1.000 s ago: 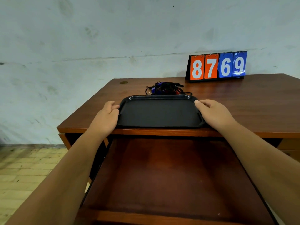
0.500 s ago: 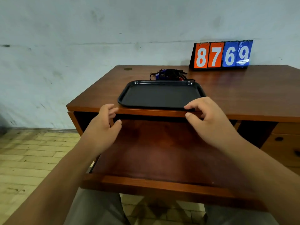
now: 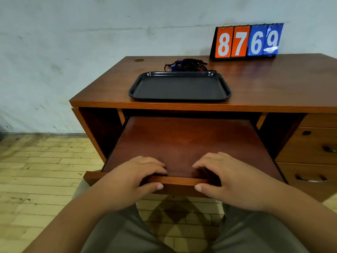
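Wooden keyboard shelf (image 3: 182,141), lower centre, pulled out: left hand (image 3: 131,178) and right hand (image 3: 231,178) both clamp its front lip, fingers atop, thumbs beneath; uneven pushing could skew and jam it

A black tray (image 3: 179,87) sits flat near the front edge of the wooden tabletop (image 3: 273,83), and just behind it, pretty much touching its back rim, there's a tangled bundle of dark cords (image 3: 186,64) with bits of blue and red in it. At the back against the scuffed pale wall (image 3: 91,42) stands a flip scoreboard (image 3: 247,42) showing 87 in orange and 69 in blue. A stack of drawers (image 3: 310,152) is on the right, over a yellowish tiled floor (image 3: 40,172).
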A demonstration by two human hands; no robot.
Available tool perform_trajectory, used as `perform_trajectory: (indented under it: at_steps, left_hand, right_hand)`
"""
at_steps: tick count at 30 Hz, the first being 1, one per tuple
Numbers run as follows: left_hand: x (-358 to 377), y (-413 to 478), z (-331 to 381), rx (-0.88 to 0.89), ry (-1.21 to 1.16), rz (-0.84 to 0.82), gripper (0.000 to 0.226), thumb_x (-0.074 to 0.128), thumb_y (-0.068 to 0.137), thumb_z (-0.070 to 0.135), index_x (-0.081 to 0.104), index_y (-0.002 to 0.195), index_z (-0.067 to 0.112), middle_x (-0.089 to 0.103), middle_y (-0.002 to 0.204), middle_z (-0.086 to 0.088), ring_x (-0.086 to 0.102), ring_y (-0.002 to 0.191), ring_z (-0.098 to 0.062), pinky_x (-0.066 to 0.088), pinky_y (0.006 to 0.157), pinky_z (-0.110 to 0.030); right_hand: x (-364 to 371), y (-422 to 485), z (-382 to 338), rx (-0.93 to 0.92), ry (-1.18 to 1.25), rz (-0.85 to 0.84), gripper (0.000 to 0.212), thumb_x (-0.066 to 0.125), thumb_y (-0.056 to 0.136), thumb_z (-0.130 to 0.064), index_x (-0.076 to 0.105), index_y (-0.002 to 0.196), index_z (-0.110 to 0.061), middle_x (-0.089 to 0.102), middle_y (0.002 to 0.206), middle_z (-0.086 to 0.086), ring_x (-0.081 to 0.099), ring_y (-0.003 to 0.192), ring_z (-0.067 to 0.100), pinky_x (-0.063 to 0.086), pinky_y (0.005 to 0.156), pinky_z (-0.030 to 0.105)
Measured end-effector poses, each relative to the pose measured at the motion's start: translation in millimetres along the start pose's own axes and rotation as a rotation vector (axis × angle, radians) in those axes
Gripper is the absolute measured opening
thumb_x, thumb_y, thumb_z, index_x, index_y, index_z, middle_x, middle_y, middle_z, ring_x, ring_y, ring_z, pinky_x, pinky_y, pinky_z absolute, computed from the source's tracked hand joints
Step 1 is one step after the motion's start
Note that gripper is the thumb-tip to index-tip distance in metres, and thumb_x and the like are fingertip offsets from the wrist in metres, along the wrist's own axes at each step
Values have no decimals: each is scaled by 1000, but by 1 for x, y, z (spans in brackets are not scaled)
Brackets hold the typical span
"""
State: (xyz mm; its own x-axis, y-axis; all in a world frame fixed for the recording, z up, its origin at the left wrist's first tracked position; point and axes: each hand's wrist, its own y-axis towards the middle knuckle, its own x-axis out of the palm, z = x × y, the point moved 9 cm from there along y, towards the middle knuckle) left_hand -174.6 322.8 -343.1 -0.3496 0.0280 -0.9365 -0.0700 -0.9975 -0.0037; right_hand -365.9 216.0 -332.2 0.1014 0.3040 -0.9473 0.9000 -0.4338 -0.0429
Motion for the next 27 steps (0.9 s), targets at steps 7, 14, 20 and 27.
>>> perform_trajectory:
  at_steps: [7, 14, 20, 27]
  left_hand:
    - [-2, 13, -2, 2, 4, 95, 37, 64, 105, 44, 62, 141, 51, 53, 144, 36, 42, 139, 9, 36, 118, -22]
    - [-12, 32, -3, 32, 87, 461, 28, 79, 95, 19, 83, 119, 33, 62, 111, 18, 54, 104, -8, 51, 85, -22]
    - [-21, 55, -11, 11, 157, 528, 34, 78, 95, 11, 81, 123, 30, 68, 108, 16, 57, 96, -10, 59, 75, -32]
    - [-16, 64, -13, -43, 168, 464, 40, 65, 102, 23, 68, 142, 30, 63, 131, 17, 56, 116, -5, 54, 99, -25]
  right_hand:
    - [-1, 8, 2, -30, -67, 91, 39, 52, 105, -64, 53, 143, -54, 53, 127, -33, 49, 118, -1, 49, 100, 25]
    - [-9, 34, 23, 37, -103, 258, 38, 57, 109, -47, 61, 146, -53, 56, 110, -25, 49, 102, 1, 48, 84, 20]
    - [-17, 48, 38, 42, -187, 555, 22, 75, 99, -33, 83, 120, -36, 52, 91, -12, 45, 82, 13, 45, 68, 33]
    - [-18, 48, 46, 65, -178, 679, 20, 74, 101, -22, 84, 118, -24, 69, 102, -8, 56, 87, 12, 56, 74, 35]
